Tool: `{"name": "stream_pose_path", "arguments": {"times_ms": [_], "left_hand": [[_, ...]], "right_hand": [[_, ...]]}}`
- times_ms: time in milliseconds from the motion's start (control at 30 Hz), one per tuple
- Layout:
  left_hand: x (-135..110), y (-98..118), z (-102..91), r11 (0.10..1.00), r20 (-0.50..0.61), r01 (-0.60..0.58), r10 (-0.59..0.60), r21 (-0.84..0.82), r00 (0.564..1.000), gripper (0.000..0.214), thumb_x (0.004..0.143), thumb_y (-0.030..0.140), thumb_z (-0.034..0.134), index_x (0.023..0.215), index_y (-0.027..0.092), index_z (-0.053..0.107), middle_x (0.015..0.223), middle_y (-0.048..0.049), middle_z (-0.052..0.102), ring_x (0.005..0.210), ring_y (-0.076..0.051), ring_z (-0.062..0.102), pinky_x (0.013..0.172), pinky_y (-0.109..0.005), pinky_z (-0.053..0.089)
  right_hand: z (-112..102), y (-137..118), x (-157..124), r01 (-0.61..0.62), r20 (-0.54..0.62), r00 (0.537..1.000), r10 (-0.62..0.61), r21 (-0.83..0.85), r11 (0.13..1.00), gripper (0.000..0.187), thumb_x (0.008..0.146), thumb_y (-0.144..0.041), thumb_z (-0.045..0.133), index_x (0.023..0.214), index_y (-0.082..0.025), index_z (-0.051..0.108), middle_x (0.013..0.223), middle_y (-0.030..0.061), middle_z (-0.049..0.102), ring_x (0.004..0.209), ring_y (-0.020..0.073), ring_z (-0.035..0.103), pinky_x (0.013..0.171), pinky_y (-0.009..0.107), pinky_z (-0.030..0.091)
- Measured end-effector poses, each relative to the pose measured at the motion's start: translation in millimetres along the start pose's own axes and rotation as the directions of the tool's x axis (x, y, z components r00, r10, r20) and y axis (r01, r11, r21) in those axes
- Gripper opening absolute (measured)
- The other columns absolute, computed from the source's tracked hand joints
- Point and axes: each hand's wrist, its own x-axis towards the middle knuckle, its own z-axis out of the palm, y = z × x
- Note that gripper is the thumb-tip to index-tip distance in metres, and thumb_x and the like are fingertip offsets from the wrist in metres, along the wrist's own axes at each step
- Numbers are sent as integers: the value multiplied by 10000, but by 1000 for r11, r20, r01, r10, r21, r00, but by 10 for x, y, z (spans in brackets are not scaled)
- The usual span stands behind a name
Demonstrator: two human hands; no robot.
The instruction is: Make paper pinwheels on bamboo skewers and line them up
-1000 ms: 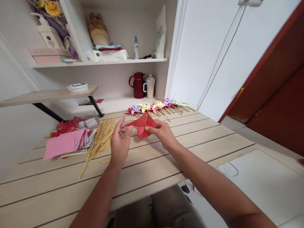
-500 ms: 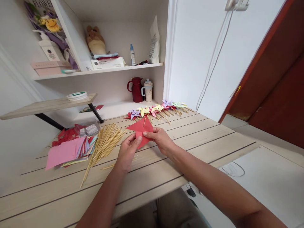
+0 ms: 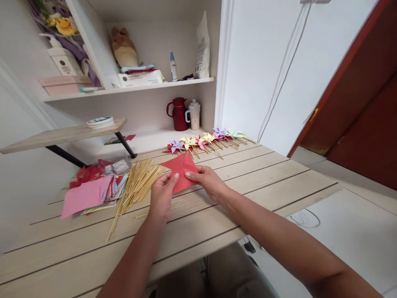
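Note:
A piece of red paper [image 3: 183,167] with slits toward its middle is held up over the table between my two hands. My left hand [image 3: 161,191] pinches its lower left edge, thumb on top. On the right edge, my right hand [image 3: 208,181] grips with its thumb pressed flat near the paper's centre. Fingers beneath the sheet are partly hidden. Below and to the left lies a short stick [image 3: 142,215]. Finished paper pinwheels [image 3: 190,143] on sticks lie in a row behind the paper.
A fanned pile of thin sticks [image 3: 138,182] lies left of my hands, beside stacked coloured paper squares [image 3: 85,194]. A small raised shelf [image 3: 68,134] stands at the back left. A dark red jug [image 3: 179,116] and a tumbler [image 3: 194,116] stand under the cabinet shelf.
The red paper is flatter and more spread out, its slits now showing. My left hand has shifted slightly left, away from the right thumb. The view has tilted a little.

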Motion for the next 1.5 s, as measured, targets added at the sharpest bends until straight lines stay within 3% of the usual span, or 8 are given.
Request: {"name": "stream_pose_path", "arguments": {"times_ms": [133, 233, 300, 433, 533, 1000, 1333, 1500], "left_hand": [[42, 53, -59, 998, -74, 24, -28, -50, 997, 430, 616, 381, 906, 943, 143, 756, 926, -72, 776, 883, -208, 707, 897, -355, 530], [64, 91, -98, 996, -115, 28, -37, -81, 993, 422, 599, 371, 911, 917, 139, 759, 935, -86, 778, 891, -216, 709, 881, -350, 539], [74, 95, -120, 997, -131, 13, -23, -76, 991, 393, 610, 370, 902, 896, 141, 760, 933, -88, 777, 883, -213, 707, 862, -338, 542], [89, 56, -147, 999, -149, 2, -9, -47, 989, 384, 625, 369, 892, 913, 152, 760, 926, -75, 772, 890, -210, 706, 862, -329, 536], [91, 39, -143, 998, -143, 13, -21, -61, 989, 395, 613, 372, 901, 914, 162, 756, 924, -65, 772, 914, -216, 709, 885, -338, 535], [48, 130, -90, 973, -72, 114, -131, -203, 989, 354, 602, 265, 914, 896, 156, 749, 934, -80, 791, 920, -217, 736, 884, -329, 572], [50, 121, -103, 968, -42, 143, -155, -209, 987, 340, 615, 260, 910, 891, 157, 741, 930, -84, 786, 894, -211, 731, 850, -323, 557], [30, 115, -92, 989, -71, 115, -122, -98, 990, 314, 609, 299, 913, 833, 165, 738, 829, -55, 767, 774, -177, 700, 781, -302, 531]], "right_hand": [[-22, -36, -3, 118, -62, 990, -123, -76, 990, 448, 739, -433, 828, 1090, -217, 653, 803, 7, 737, 777, 179, 687, 796, 345, 538], [-55, -66, -34, 293, 17, 955, -296, -215, 932, 574, 839, -414, 742, 1338, -283, 492, 1013, 40, 723, 928, 202, 690, 903, 411, 536], [-66, -71, -61, 439, 98, 894, -437, -385, 812, 619, 844, -379, 737, 1387, -318, 447, 1252, 85, 635, 1073, 229, 654, 978, 463, 513], [-56, -28, -83, 620, 269, 717, -643, -667, 413, 543, 800, -279, 769, 1295, -320, 550, 1414, 110, 438, 1348, 304, 467, 1119, 540, 416], [-49, 35, -62, 634, 330, 673, -662, -719, 286, 447, 806, -181, 727, 1216, -299, 593, 1426, 117, 391, 1373, 318, 433, 1137, 567, 398], [-77, 76, -7, 663, 356, 628, -692, -710, 237, 331, 809, -95, 669, 1095, -263, 677, 1359, 115, 449, 1286, 298, 504, 1079, 518, 476], [-61, 44, -30, 656, 351, 647, -677, -708, 261, 305, 815, -99, 660, 1065, -270, 692, 1347, 107, 446, 1294, 292, 492, 1065, 515, 488], [-65, 39, -39, 637, 314, 663, -680, -714, 291, 377, 803, -44, 603, 1058, -294, 722, 1344, 88, 466, 1267, 271, 518, 1067, 503, 496]]}}
